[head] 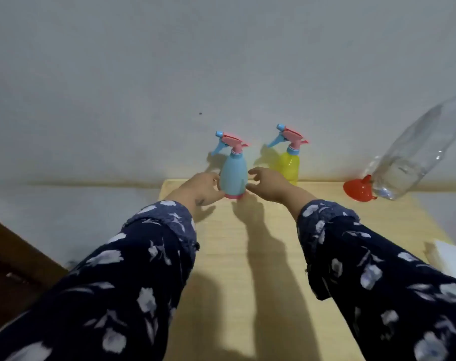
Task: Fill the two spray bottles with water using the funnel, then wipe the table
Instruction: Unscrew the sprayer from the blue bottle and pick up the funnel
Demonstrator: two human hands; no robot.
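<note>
A blue spray bottle point(233, 175) with a pink trigger head stands upright near the far edge of the light wooden table point(247, 256). My left hand point(199, 190) touches its lower left side with curled fingers. My right hand point(270, 183) is just right of the bottle, fingers spread and relaxed, a small gap showing. A yellow spray bottle point(290, 165) stands behind my right hand against the wall. A red funnel point(358, 190) lies on its side at the far right, beside a large clear plastic bottle point(417, 149) holding some water.
A grey wall rises right behind the table's far edge. A white cloth or paper point(453, 259) lies at the table's right edge. Dark wooden furniture point(10, 269) sits low on the left, beyond the table's left edge.
</note>
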